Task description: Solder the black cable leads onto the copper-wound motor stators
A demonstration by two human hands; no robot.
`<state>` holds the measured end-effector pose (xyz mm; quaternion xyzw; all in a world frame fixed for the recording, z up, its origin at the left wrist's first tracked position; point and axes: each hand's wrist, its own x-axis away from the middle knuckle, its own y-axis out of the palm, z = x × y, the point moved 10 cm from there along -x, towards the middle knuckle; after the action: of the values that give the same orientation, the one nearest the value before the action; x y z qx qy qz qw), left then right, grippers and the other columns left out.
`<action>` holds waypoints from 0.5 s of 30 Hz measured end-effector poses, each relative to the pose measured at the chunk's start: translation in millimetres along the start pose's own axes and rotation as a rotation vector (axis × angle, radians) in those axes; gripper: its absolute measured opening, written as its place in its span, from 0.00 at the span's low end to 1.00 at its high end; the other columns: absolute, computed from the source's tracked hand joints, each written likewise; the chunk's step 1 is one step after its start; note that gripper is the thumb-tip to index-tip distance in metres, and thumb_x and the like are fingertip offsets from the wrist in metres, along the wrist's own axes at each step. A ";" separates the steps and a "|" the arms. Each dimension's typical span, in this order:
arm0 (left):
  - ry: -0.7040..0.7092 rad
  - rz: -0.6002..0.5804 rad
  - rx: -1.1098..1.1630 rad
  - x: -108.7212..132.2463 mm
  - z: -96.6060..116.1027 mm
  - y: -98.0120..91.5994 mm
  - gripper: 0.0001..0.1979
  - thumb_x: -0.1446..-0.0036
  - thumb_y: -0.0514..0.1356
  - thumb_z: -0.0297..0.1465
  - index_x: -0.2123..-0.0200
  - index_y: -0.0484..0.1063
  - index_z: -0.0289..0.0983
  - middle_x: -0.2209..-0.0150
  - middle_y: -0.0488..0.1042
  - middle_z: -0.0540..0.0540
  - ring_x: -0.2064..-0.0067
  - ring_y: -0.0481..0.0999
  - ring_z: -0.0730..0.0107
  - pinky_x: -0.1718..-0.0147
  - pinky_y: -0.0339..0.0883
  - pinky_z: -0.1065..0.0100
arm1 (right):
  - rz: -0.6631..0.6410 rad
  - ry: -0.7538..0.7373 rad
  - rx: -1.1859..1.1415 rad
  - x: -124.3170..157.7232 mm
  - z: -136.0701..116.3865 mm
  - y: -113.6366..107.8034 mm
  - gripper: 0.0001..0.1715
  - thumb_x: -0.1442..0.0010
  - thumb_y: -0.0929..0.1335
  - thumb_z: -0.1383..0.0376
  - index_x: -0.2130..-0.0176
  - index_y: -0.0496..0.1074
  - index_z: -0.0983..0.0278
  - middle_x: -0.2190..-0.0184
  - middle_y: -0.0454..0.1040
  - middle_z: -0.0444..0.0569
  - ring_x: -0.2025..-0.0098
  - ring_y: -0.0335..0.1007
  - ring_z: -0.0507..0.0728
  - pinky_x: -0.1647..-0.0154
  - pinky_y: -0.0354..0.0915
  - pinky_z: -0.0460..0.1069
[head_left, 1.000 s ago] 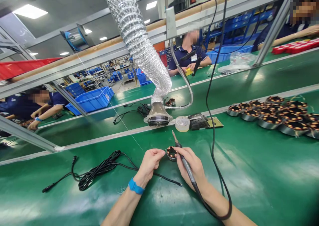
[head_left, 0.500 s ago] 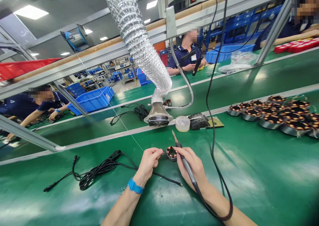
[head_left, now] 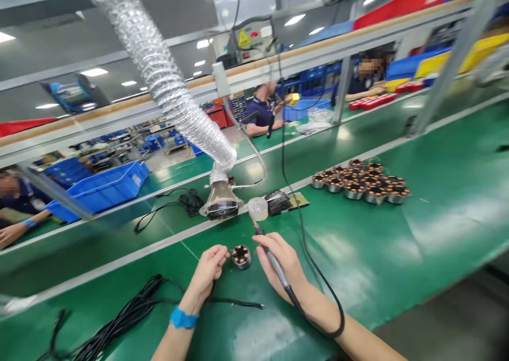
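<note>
My left hand [head_left: 210,272] is closed in a pinch at the left side of a small ring-shaped motor stator [head_left: 241,257] with copper windings. A dark cable runs out beneath this hand, and its thin end seems pinched between the fingertips. The stator stands on the green bench, just off those fingertips. My right hand [head_left: 280,263] grips a soldering iron [head_left: 276,268] like a pen, to the right of the stator. The iron's tip points up at the front of a round, whitish container [head_left: 258,208], apparently at its edge.
Coiled black cables [head_left: 123,318] lie at left; one stripped end reaches below the stator. A fume-extractor hood [head_left: 223,201] hangs behind. Dark flat pieces [head_left: 278,202] lie beside the container. Several stators [head_left: 363,183] are grouped at right. Co-workers sit across the bench.
My right hand has moved away from the stator, bringing the soldering iron's tip to the round container. My left hand stays pinched by the stator. The view has swung to the right.
</note>
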<state>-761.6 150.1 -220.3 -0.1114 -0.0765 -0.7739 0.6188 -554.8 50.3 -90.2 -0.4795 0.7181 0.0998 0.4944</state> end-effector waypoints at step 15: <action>0.066 0.196 -0.263 -19.5 -8.5 -72.3 0.44 0.63 0.73 0.60 0.50 0.79 0.34 0.66 0.75 0.49 0.70 0.69 0.69 0.69 0.63 0.67 | 0.164 -0.002 1.001 -0.8 178.8 -233.0 0.18 0.29 0.63 0.67 0.47 0.78 0.64 0.57 0.79 0.58 0.61 0.77 0.60 0.59 0.72 0.52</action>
<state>-828.7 182.4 -232.3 -0.1729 0.0570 -0.7165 0.6735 -261.5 39.9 -100.3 -0.1260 0.7126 -0.2177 0.6549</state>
